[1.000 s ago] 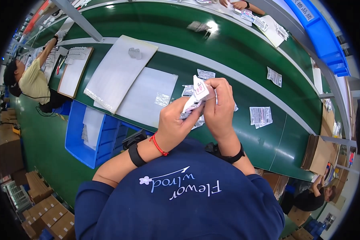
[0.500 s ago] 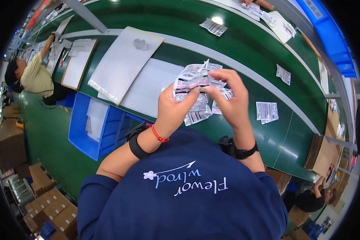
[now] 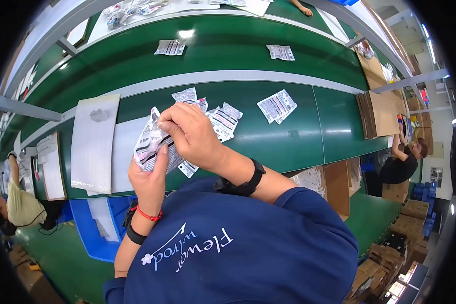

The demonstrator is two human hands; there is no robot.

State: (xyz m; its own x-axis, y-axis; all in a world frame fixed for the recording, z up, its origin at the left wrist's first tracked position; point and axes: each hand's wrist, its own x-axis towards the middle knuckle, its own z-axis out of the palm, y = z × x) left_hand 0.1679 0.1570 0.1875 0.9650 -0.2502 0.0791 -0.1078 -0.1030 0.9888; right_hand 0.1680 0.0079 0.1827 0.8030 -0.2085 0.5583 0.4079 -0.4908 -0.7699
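Both hands are raised over the near side of the green bench, holding a crinkled plastic pouch [image 3: 146, 149] with printed panels. My left hand [image 3: 148, 180] grips its lower part, the thumb lying across the front. Curled over the upper edge, my right hand [image 3: 193, 136] pinches the pouch between thumb and fingers. What is inside the pouch cannot be made out. Just behind and beside my hands lie more printed pouches [image 3: 224, 121], partly covered by my right hand. Another flat pair of pouches [image 3: 277, 106] rests further right.
White foam sheets [image 3: 92, 152] lie at left, with a small clear plastic piece [image 3: 99, 115] on top. A blue crate [image 3: 91, 242] stands below the bench edge. Pouches [image 3: 170, 47] lie beyond the grey rail [image 3: 228, 76]. Cardboard [image 3: 377, 114] stands at right. Co-workers sit at both sides.
The view has swung, so the bench and foam sheets sit further left. My right hand's fingers, earlier more spread at the pouch's top, are now curled closer over it. The pouch remains held.
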